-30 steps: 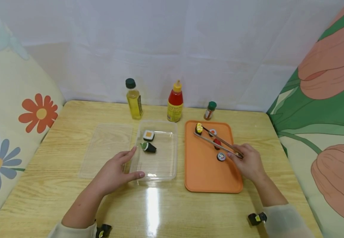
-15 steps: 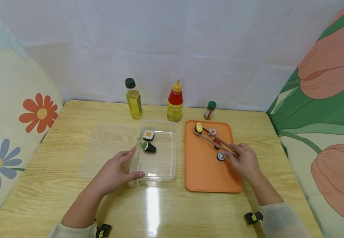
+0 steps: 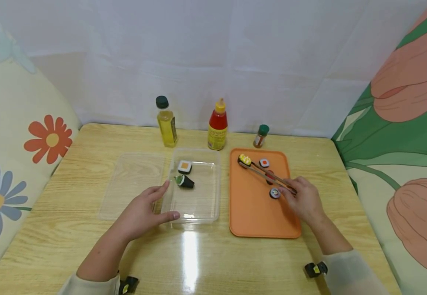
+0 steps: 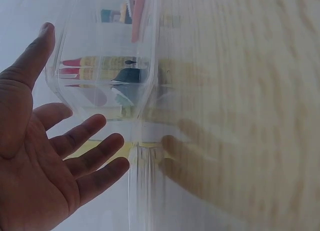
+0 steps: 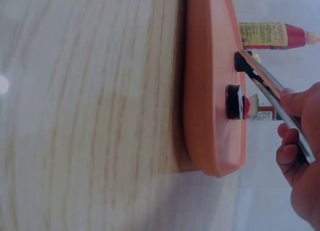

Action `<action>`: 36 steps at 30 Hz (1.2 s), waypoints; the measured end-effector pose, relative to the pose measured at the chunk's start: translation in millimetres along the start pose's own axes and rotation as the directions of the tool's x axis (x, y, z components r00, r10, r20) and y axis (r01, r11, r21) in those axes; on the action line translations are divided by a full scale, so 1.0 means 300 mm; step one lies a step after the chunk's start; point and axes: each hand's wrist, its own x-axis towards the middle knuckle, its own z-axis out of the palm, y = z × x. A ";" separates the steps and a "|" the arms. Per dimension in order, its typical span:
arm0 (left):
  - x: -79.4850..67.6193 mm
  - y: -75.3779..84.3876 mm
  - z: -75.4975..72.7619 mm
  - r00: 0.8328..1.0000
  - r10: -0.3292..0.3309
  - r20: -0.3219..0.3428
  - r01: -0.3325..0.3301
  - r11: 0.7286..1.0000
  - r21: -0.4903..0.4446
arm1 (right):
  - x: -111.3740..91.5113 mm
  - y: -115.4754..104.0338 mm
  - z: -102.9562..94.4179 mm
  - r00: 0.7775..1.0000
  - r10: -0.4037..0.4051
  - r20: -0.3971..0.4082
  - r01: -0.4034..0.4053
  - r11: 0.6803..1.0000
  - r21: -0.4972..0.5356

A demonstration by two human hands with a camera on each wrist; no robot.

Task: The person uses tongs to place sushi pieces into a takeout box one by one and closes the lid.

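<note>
My right hand [image 3: 305, 203] grips metal tongs [image 3: 265, 175] over the orange tray [image 3: 261, 217]. The tongs' tips are at a yellow-topped sushi piece [image 3: 244, 159] near the tray's far left corner; whether they squeeze it firmly I cannot tell. A red-topped piece [image 3: 270, 176] lies partly hidden under the tongs. Two round rolls, one with a red centre [image 3: 264, 163] and one paler [image 3: 274, 193], sit nearby. My left hand [image 4: 45, 161], thumb and fingers spread, is beside the clear container [image 3: 217, 196]. Inside that are an orange-centred roll [image 3: 185, 166] and a dark cone-shaped hand roll [image 3: 185, 181].
A clear flat lid [image 3: 132, 184] lies left of the container. Along the back stand an oil bottle [image 3: 167, 129], a red sauce bottle [image 3: 218, 131] and a small green-capped jar [image 3: 260, 137]. A white cloth [image 3: 213, 61] hangs behind the wooden table [image 3: 228, 266].
The tongs' tips have come closer together, and the yellow-topped sushi has turned sideways and shifted slightly left. My right hand moved a little left; my left hand stays put.
</note>
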 end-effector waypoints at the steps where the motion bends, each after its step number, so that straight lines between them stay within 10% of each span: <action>1: 0.000 0.000 0.000 1.000 0.000 0.000 0.000 1.000 0.000 | 0.000 -0.001 -0.001 1.000 -0.003 0.004 0.003 1.000 0.005; 36: -0.004 -0.018 0.010 1.000 -0.007 -0.001 0.007 1.000 0.001 | 0.014 -0.109 -0.123 0.991 -0.134 0.015 0.133 0.987 0.089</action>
